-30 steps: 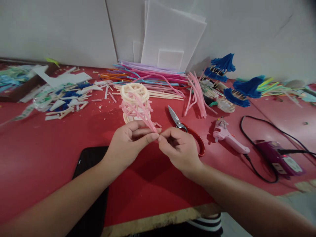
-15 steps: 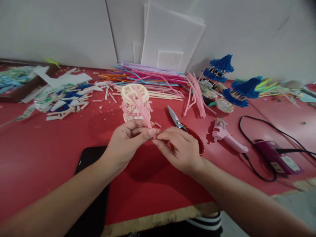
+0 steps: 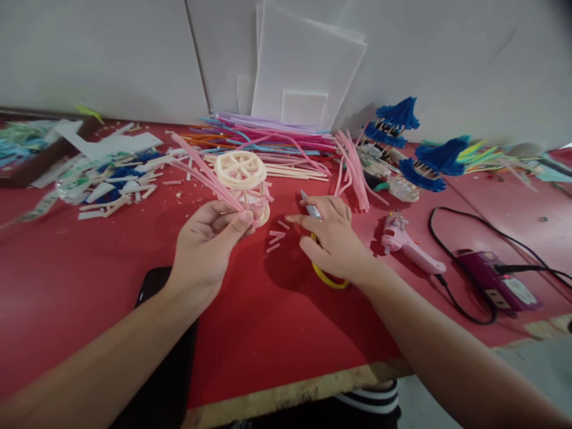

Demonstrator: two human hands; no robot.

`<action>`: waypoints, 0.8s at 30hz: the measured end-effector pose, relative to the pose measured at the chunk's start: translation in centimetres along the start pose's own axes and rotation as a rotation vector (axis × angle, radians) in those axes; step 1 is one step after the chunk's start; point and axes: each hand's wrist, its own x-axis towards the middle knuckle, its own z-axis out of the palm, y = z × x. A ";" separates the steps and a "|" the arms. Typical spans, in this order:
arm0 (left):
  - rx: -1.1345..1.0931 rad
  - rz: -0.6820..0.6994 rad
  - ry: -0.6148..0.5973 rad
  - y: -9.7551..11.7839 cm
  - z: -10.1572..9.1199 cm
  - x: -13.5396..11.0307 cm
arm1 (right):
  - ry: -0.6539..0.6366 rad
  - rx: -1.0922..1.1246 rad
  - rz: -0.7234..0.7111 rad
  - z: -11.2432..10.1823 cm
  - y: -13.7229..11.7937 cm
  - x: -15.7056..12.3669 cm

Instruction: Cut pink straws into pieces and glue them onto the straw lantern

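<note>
My left hand (image 3: 208, 247) pinches a small bundle of long pink sticks (image 3: 201, 170) near their lower ends. The sticks slant up to the left, passing in front of a round openwork model (image 3: 241, 170) of cream and pink sticks standing on the table. My right hand (image 3: 330, 235) reaches over the scissors (image 3: 329, 279), index finger stretched out and fingers apart. It covers most of them; a bit of blade and part of the yellow-lined handle show. Several short pink cut pieces (image 3: 274, 238) lie between my hands.
A pink glue gun (image 3: 411, 250) and a purple power strip (image 3: 496, 280) with black cords lie right. Blue-roofed models (image 3: 435, 167) stand behind them. Coloured sticks (image 3: 277, 140) lie along the wall, scraps (image 3: 120, 173) at left. A black phone-like slab (image 3: 156, 357) sits beneath my left forearm.
My hands have parted. The left has moved left with the pink sticks, which now lean left. The right has moved over the scissors. More short pink pieces show on the table.
</note>
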 end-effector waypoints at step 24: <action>-0.056 -0.032 -0.005 -0.7 -0.2 0.1 | -0.171 -0.001 -0.013 0.0 -1.3 -0.2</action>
